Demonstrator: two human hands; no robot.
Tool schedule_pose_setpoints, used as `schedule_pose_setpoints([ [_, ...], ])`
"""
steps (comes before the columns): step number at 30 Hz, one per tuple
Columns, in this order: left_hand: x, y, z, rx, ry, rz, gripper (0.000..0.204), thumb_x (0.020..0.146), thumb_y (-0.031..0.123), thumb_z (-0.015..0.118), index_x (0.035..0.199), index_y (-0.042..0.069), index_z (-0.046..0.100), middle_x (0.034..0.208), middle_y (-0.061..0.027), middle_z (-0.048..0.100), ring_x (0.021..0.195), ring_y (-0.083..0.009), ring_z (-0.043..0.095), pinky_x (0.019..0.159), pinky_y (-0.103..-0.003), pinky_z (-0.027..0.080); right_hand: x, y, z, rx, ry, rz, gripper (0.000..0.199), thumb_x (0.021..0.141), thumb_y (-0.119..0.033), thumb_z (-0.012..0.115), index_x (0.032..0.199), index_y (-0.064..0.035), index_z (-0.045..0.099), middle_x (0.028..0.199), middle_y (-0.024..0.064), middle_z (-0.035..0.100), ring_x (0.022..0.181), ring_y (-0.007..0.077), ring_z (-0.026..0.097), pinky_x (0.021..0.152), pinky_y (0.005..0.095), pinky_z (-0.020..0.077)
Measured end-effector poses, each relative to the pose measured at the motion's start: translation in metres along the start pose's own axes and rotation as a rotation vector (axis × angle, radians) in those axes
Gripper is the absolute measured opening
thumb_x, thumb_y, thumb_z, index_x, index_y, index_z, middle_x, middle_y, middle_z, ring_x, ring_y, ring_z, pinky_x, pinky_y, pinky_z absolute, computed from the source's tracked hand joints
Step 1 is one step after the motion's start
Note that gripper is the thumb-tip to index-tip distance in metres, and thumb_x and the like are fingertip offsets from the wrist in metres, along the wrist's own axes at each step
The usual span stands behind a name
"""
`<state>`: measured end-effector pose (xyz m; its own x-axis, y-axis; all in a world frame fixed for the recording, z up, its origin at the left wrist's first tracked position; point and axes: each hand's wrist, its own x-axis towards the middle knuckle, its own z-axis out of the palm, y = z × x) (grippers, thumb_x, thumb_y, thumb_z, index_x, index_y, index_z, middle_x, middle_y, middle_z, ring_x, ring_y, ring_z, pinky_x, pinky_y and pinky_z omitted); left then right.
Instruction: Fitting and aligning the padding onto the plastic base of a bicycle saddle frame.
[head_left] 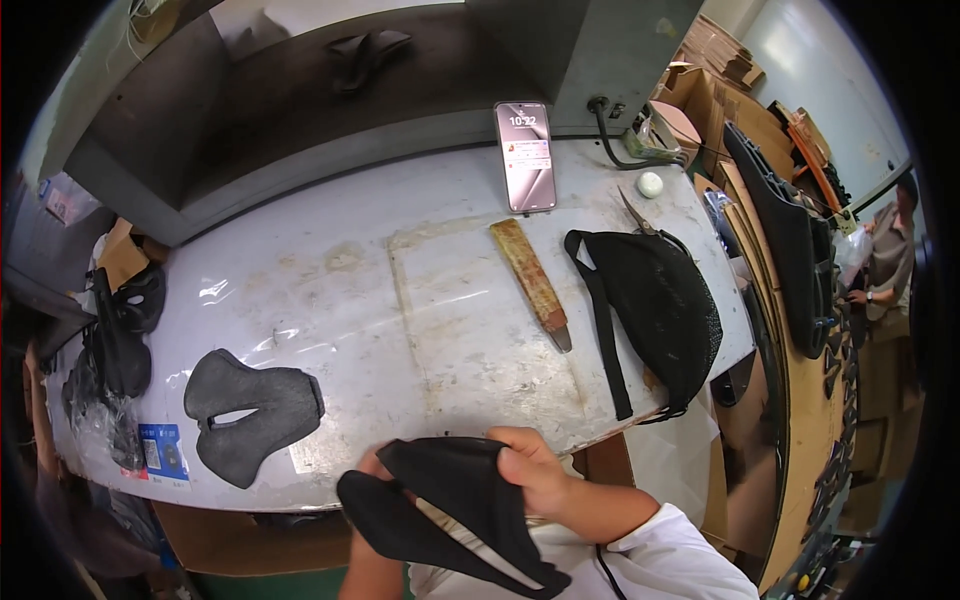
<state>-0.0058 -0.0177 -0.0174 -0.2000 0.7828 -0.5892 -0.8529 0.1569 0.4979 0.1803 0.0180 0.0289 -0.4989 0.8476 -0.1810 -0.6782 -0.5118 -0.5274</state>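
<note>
Holding black piece point(465, 480) right of grey pad point(270, 395): right hand point(535, 470) fingers clamped on piece; left hand point(372, 464) mostly hidden, finger state undeterminable.

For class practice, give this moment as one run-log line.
left hand: partly behind black piece; right hand: gripping it; grey piece: on table

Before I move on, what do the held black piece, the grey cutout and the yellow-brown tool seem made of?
Black piece: probably soft fabric, perhaps padded; matte, thick rounded edges. Grey cutout: likely felt or fabric-faced foam, dull, faintly textured. Yellow-brown tool: blotchy handle, perhaps wrapped; smooth grey tip, likely metal.
</note>
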Motion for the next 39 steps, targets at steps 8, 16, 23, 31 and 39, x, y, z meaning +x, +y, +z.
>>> schedule_pose_setpoints([
  [8,-0.015,0.068,0.039,0.834,-0.376,0.629,0.012,0.079,0.004,0.072,0.078,-0.005,0.064,0.066,-0.005,0.057,0.06,-0.0102,0.051,0.055,-0.022,0.038,0.001,-0.034,-0.017,-0.848,-0.032,0.004,0.027,0.095,-0.023,0.064,0.081,-0.002,0.053,0.07,-0.002,0.045,0.068,0.0029,0.039,0.054,0.0251,0.0327],
  [16,-0.017,0.069,0.033,1.252,-0.208,0.991,0.015,0.084,0.007,0.064,0.074,-0.003,0.066,0.055,-0.0073,0.053,0.048,-0.0145,0.047,0.047,-0.027,0.034,-0.006,-0.032,0.03,-1.286,-0.154,-0.383,0.042,0.088,-0.006,0.066,0.126,0.0033,0.051,0.117,0.0225,0.06,0.104,0.0327,0.062,0.088,0.0384,0.05],
  [23,-0.029,0.047,0.073,1.214,-0.391,1.025,0.016,0.072,0.008,0.079,0.073,0.0,0.065,0.061,-0.0068,0.054,0.056,-0.0214,0.052,0.055,-0.03,0.043,0.0,-0.014,0.041,-1.227,-0.124,-0.214,0.058,0.091,-0.008,0.062,0.141,0.005,0.035,0.12,0.0271,0.059,0.105,0.0409,0.062,0.087,0.0417,0.052],
  [31,-0.021,0.05,0.047,0.967,-0.517,0.497,0.016,0.077,0.003,0.077,0.077,0.002,0.061,0.083,-0.0079,0.06,0.08,-0.0152,0.054,0.064,-0.029,0.042,0.0,-0.018,0.037,-1.322,-0.129,-0.321,0.055,0.089,-0.005,0.065,0.137,0.0047,0.04,0.116,0.025,0.061,0.098,0.0385,0.066,0.081,0.0386,0.0544],
  [39,-0.001,0.035,0.044,0.072,-0.551,-0.501,0.014,0.088,0.011,0.062,0.08,0.005,0.052,0.086,-0.0079,0.058,0.082,-0.0198,0.058,0.072,-0.031,0.048,0.005,-0.014,0.028,-1.18,-0.168,-0.367,0.052,0.089,-0.004,0.067,0.135,0.0019,0.044,0.107,0.0161,0.066,0.069,0.0161,0.059,0.062,0.0282,0.0488],
])
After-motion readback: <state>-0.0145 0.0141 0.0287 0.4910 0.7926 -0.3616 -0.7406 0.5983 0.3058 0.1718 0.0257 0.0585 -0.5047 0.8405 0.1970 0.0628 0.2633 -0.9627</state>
